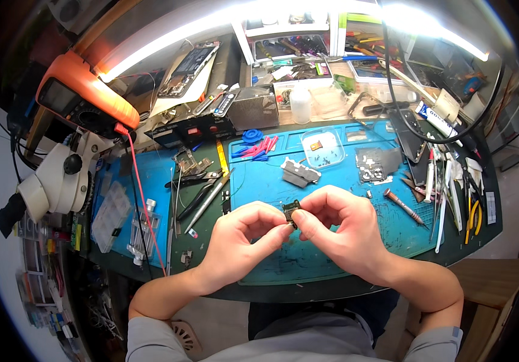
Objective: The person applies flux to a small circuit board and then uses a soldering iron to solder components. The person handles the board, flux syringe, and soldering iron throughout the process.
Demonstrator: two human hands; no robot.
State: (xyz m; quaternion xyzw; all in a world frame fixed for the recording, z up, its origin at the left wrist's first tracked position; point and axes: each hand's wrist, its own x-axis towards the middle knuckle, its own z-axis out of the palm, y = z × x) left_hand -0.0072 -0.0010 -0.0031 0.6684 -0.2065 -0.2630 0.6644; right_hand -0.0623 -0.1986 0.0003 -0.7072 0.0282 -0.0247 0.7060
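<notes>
My left hand (247,235) and my right hand (338,232) meet over the blue work mat (271,266), both gripping a small dark electronic part (291,210) between thumbs and fingertips. Behind them lie a grey bracket-like piece (300,174), a clear round-cornered dish (323,155) with tiny bits inside, and a cluster of pink and blue pry tools (260,146). A dark metal plate (373,163) is behind my right hand, with a screwdriver (403,206) to its right. Pliers (194,202) and tweezers (208,202) lie left of my left hand.
An orange multimeter (87,99) with hanging leads and a white microscope body (60,184) stand at left, near a clear parts box (112,220). A black cable (392,90) loops at back right beside more tools (455,205). A squeeze bottle (300,105) stands at the back.
</notes>
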